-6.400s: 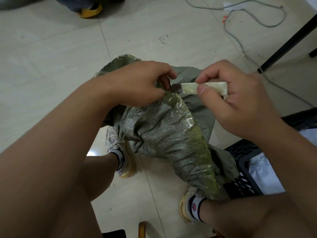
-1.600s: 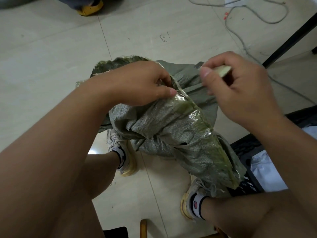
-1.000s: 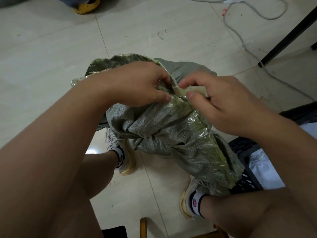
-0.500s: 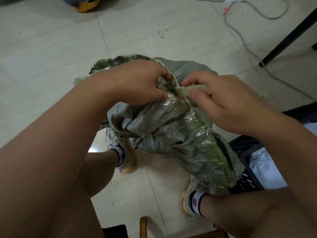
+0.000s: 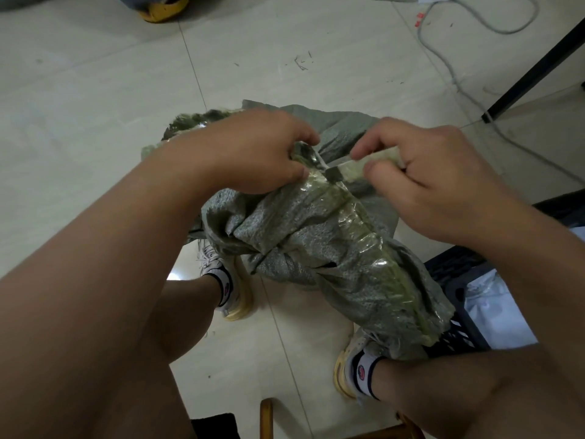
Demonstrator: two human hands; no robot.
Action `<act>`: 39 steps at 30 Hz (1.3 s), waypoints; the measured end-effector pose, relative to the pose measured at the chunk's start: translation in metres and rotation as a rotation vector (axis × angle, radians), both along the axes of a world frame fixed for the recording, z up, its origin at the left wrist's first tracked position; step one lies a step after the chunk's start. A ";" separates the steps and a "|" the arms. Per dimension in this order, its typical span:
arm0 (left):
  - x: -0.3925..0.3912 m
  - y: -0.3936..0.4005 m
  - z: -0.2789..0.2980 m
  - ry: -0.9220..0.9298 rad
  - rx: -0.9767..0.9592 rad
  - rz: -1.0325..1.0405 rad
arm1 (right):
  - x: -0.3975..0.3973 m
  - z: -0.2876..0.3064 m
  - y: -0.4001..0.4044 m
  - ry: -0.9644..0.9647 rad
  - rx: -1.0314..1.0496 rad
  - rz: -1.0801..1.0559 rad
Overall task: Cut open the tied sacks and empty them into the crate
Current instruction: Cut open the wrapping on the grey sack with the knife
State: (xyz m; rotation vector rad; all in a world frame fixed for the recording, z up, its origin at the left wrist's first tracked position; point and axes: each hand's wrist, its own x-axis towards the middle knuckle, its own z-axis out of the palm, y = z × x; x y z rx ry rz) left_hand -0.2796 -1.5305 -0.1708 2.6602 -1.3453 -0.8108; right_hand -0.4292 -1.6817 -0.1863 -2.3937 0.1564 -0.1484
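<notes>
A grey-green woven sack (image 5: 294, 229) with a shiny strip of clear tape along it hangs between my knees. My left hand (image 5: 253, 153) grips the bunched top of the sack. My right hand (image 5: 424, 179) holds a pale utility knife (image 5: 354, 167), and its short blade touches the taped top right beside my left fingers. The sack's lower end droops onto the corner of a black plastic crate (image 5: 456, 331) at the lower right.
White plastic bags (image 5: 493, 308) lie inside the crate. My two feet in white sneakers (image 5: 228, 280) stand on the pale tiled floor. A grey cable (image 5: 443, 58) and a black table leg (image 5: 535, 68) are at the upper right. A yellow shoe (image 5: 161, 7) shows at the top.
My right hand has pulled the knife slightly to the right, so the blade now shows at the sack's taped top. My left hand keeps its grip.
</notes>
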 end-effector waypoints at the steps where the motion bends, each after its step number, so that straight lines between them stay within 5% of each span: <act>1: -0.001 0.000 0.000 0.000 -0.006 -0.005 | 0.001 -0.002 0.001 0.054 -0.037 0.033; 5: -0.001 -0.001 -0.001 -0.010 -0.017 -0.022 | 0.002 -0.009 0.001 0.238 -0.139 0.124; 11: 0.002 0.000 -0.003 -0.016 -0.068 -0.025 | 0.001 -0.001 -0.003 0.004 0.086 -0.056; 16: 0.000 0.000 -0.002 -0.023 -0.074 -0.042 | 0.002 -0.012 -0.005 0.299 -0.125 0.113; 22: -0.001 -0.002 0.000 -0.036 -0.104 0.000 | 0.002 -0.002 -0.007 0.038 0.014 -0.103; 27: -0.005 -0.002 -0.002 -0.050 -0.104 -0.056 | 0.004 -0.013 -0.004 0.231 -0.127 0.050; 33: -0.005 -0.005 -0.002 -0.085 -0.123 -0.063 | 0.004 -0.002 -0.005 -0.005 0.045 -0.145; 39: -0.007 -0.005 -0.006 -0.146 -0.145 -0.093 | 0.005 -0.012 -0.007 0.174 -0.146 0.015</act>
